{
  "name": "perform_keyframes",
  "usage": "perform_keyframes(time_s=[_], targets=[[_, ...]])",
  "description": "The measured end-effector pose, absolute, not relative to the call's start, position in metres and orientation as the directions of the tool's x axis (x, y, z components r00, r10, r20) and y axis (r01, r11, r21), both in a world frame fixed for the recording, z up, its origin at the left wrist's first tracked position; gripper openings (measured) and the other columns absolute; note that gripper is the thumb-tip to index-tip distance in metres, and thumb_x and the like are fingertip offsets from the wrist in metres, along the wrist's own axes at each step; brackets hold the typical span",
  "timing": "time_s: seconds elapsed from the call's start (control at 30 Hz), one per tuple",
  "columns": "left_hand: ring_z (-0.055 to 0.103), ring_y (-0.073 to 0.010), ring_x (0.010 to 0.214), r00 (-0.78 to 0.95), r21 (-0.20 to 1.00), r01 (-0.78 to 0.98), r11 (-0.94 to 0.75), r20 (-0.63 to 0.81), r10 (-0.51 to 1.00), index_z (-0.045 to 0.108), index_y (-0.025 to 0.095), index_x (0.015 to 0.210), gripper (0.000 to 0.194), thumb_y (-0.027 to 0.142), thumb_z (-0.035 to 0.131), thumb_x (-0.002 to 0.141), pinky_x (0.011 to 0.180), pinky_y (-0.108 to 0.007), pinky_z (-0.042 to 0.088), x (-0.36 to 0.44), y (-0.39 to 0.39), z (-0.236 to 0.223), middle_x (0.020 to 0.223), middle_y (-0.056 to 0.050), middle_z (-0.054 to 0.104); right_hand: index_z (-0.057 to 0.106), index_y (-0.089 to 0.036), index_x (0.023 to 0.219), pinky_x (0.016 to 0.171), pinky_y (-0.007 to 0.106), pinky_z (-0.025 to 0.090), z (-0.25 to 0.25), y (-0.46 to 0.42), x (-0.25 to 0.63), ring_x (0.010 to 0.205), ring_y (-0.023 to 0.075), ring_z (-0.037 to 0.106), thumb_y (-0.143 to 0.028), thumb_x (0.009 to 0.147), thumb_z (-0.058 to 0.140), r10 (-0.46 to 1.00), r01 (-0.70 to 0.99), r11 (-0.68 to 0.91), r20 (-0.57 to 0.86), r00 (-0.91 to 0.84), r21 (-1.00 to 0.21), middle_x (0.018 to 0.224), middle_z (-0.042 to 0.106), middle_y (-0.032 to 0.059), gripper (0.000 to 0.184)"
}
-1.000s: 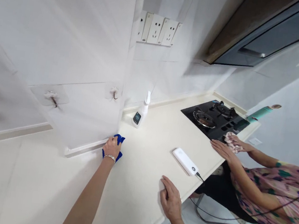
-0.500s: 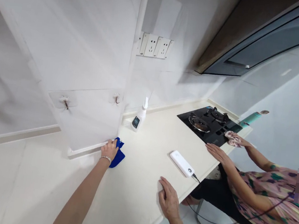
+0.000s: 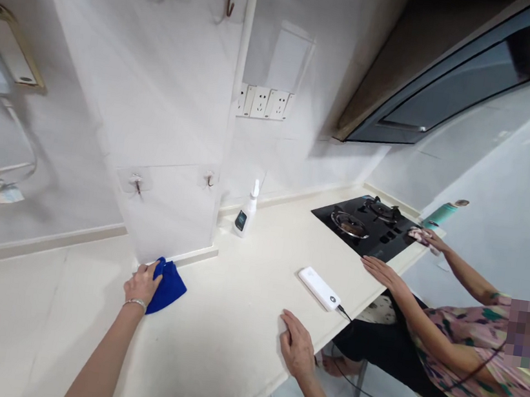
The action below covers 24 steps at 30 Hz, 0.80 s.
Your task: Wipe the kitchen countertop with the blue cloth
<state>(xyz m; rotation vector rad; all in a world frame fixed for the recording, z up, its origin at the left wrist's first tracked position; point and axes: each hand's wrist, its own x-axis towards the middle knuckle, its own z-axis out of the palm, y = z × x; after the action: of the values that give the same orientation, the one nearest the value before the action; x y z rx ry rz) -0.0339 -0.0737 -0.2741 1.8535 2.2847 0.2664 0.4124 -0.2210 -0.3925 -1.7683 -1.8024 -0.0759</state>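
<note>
My left hand (image 3: 142, 284), with a bracelet at the wrist, is closed on a blue cloth (image 3: 167, 290). It presses the cloth to the pale countertop (image 3: 207, 341), beside the corner where the wall's raised skirting meets the surface. Part of the cloth spreads out flat to the right of my fingers. My right hand (image 3: 298, 349) rests on the counter near its front edge, fingers stretched out and holding nothing. Ahead of it lies a white power bank (image 3: 319, 288) with a cable plugged in. A white spray bottle (image 3: 247, 212) stands upright by the back wall.
A seated person's hand (image 3: 382, 272) lies on the counter edge, and their other hand (image 3: 434, 239) holds a patterned cloth (image 3: 423, 237) by the black gas hob (image 3: 373, 226). A green cylinder (image 3: 442, 215) is beyond it. The range hood (image 3: 434, 97) overhangs the hob.
My left hand has slid the blue cloth leftward along the foot of the wall to its corner. My right hand stays in place. The other person's cloth has moved slightly at the hob's edge.
</note>
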Motion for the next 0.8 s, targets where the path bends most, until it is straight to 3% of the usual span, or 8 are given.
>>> perform_keyframes(time_s=[0.33,0.57,0.8], targets=[[0.062,-0.0334,0.106,-0.457,0.312,0.841,0.441,-0.026,0.889,0.058,0.031,0.130,0.054,0.057,0.032,0.091,0.090,-0.050,0.049,-0.098,-0.097,-0.286,0.127,-0.010,0.061,0.056,-0.022,0.125,0.104,0.046,0.048,-0.391,-0.222,0.412,0.123,0.0218,0.056,-0.022,0.087,0.041,0.888,0.918,0.112,0.452,0.080,-0.381,0.135,0.059,0.0069,0.041],[0.064,-0.0272,0.098,-0.482,0.389,0.829,0.401,0.135,0.866,0.057,0.026,0.133,0.050,0.047,0.042,0.090,0.084,-0.039,0.051,-0.072,-0.095,-0.296,0.126,-0.008,0.063,0.055,-0.022,0.126,0.102,0.047,0.048,-0.390,-0.224,0.414,0.122,0.0235,0.056,-0.024,0.087,0.042,0.902,0.918,0.104,0.426,0.075,-0.383,0.134,0.059,0.0076,0.040],[0.063,-0.0238,0.105,-0.539,0.535,0.754,0.380,0.174,0.824,0.066,0.020,0.116,0.042,0.044,0.044,0.089,0.092,-0.034,0.049,-0.075,-0.082,-0.298,0.113,-0.009,0.068,0.054,-0.021,0.127,0.104,0.048,0.047,-0.391,-0.226,0.415,0.120,0.0245,0.057,-0.026,0.088,0.041,0.905,0.913,0.123,0.422,0.057,-0.389,0.134,0.059,0.0091,0.041]])
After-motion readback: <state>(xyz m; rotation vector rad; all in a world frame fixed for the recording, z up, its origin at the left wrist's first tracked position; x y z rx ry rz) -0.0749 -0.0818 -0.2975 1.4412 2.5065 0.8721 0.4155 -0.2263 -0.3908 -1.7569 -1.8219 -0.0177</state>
